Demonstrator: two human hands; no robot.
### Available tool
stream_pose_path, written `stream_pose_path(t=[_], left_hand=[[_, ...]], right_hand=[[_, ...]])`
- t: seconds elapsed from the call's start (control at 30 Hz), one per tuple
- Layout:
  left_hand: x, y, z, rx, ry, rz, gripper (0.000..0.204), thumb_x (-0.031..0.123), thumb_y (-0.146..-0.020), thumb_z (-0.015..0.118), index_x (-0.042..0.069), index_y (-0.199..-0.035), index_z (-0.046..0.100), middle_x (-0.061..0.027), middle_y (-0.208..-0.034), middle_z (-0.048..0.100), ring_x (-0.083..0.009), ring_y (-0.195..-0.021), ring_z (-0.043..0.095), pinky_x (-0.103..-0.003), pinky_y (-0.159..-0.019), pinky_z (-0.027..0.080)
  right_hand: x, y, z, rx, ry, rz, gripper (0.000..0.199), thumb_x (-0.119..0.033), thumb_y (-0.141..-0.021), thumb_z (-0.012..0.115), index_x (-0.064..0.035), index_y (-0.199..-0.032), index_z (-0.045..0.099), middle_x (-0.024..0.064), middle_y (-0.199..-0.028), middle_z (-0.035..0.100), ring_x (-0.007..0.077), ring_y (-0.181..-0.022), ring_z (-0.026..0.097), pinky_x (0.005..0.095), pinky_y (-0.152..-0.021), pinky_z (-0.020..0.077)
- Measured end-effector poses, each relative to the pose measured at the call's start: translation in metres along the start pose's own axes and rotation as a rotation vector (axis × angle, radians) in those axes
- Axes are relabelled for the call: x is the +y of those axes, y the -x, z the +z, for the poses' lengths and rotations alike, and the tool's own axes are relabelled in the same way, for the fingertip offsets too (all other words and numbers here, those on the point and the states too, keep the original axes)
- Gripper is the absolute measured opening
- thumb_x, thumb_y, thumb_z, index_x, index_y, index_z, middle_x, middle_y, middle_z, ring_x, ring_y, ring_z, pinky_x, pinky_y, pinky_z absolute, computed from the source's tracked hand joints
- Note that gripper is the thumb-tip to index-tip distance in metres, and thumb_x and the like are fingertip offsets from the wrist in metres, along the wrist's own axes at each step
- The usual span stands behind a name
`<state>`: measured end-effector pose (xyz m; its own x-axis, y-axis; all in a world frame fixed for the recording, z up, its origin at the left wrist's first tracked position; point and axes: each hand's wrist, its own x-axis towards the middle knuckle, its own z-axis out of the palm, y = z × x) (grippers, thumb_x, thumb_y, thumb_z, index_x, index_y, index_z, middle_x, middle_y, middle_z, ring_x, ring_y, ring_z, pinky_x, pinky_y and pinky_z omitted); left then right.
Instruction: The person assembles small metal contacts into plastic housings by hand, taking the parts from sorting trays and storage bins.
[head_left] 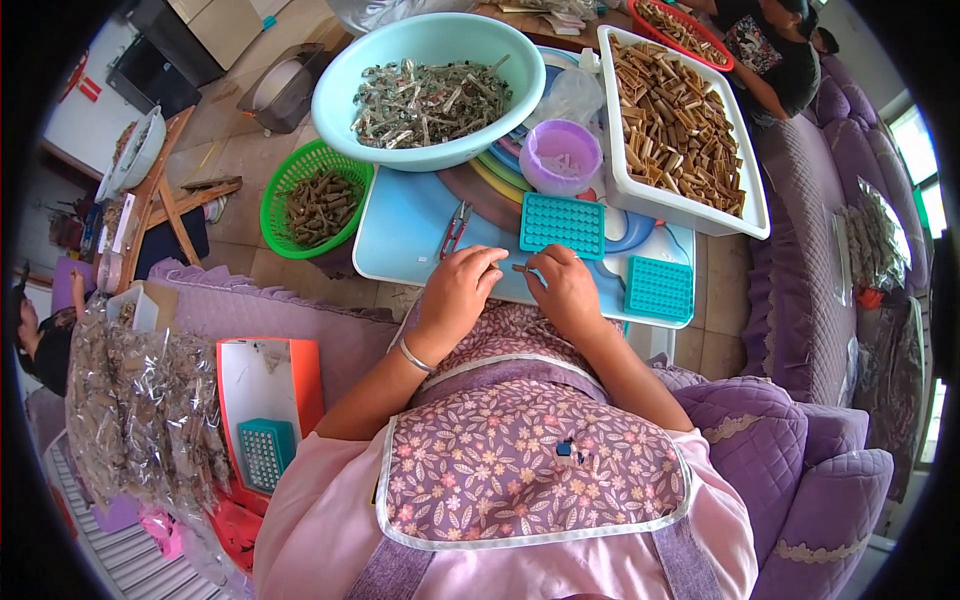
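Note:
Both hands work at the near edge of a low blue-topped table (400, 235). My right hand (565, 290) pinches a small brownish, stick-like piece (521, 268), which points toward my left hand. My left hand (458, 295) is closed with thumb and fingertips together; what it holds, if anything, is too small to make out. Just beyond it lie red-handled pliers (456, 229). A teal tray with rows of small cups (562, 225) sits ahead of my right hand, and a second teal tray (659, 288) lies to its right.
Behind the trays stand a purple tub (560, 155), a large pale-blue basin (335, 105) of small wrapped pieces and a white bin (755, 205) of brown pieces. A green basket (270, 205) stands left. Purple sofas flank me. Another person (765, 60) is at the far right.

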<state>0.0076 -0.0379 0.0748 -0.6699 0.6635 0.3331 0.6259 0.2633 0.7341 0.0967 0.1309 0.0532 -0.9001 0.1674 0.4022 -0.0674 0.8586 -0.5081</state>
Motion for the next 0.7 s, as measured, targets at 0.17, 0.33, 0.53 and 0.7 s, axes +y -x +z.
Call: stream_pose_path(t=[0.17,0.33,0.53,0.7], left_hand=[[0.013,-0.013,-0.015,-0.037,-0.102,0.111,0.025,0.005,-0.079,0.067,0.004,-0.104,0.065,-0.0119,-0.098,0.065,-0.0303,-0.088,0.062,-0.038,-0.078,0.050],[0.027,-0.023,-0.017,-0.234,0.352,-0.209,0.017,0.004,-0.086,0.065,0.000,-0.101,0.063,-0.0071,-0.089,0.065,-0.0168,-0.075,0.062,-0.029,-0.068,0.050],[0.026,-0.017,0.014,-0.069,1.116,-0.474,0.010,0.009,-0.091,0.063,0.000,-0.096,0.059,-0.0019,-0.085,0.062,-0.0084,-0.072,0.057,-0.024,-0.069,0.046],[0.030,-0.018,0.031,0.079,1.247,-0.573,0.007,0.006,-0.091,0.062,0.001,-0.095,0.059,-0.0019,-0.083,0.061,-0.0083,-0.072,0.057,-0.022,-0.068,0.046]], right_hand=[[-0.016,-0.016,-0.044,0.017,-0.065,-0.208,0.013,-0.008,-0.078,0.068,-0.0061,-0.090,0.065,0.0082,-0.092,0.060,0.0301,-0.083,0.059,0.0399,-0.072,0.0493],[-0.017,-0.030,-0.058,0.046,-0.203,-0.232,0.019,-0.006,-0.077,0.070,-0.0057,-0.096,0.066,0.0090,-0.098,0.062,0.0284,-0.087,0.060,0.0374,-0.076,0.0510],[-0.028,-0.017,-0.043,0.172,-0.419,0.088,0.015,0.002,-0.078,0.070,-0.0019,-0.091,0.066,0.0086,-0.087,0.061,0.0179,-0.073,0.062,0.0285,-0.062,0.0506],[-0.024,-0.008,-0.032,0.249,-0.579,0.216,0.014,-0.001,-0.079,0.072,0.0008,-0.090,0.064,0.0077,-0.087,0.060,0.0156,-0.072,0.062,0.0275,-0.062,0.0500]])
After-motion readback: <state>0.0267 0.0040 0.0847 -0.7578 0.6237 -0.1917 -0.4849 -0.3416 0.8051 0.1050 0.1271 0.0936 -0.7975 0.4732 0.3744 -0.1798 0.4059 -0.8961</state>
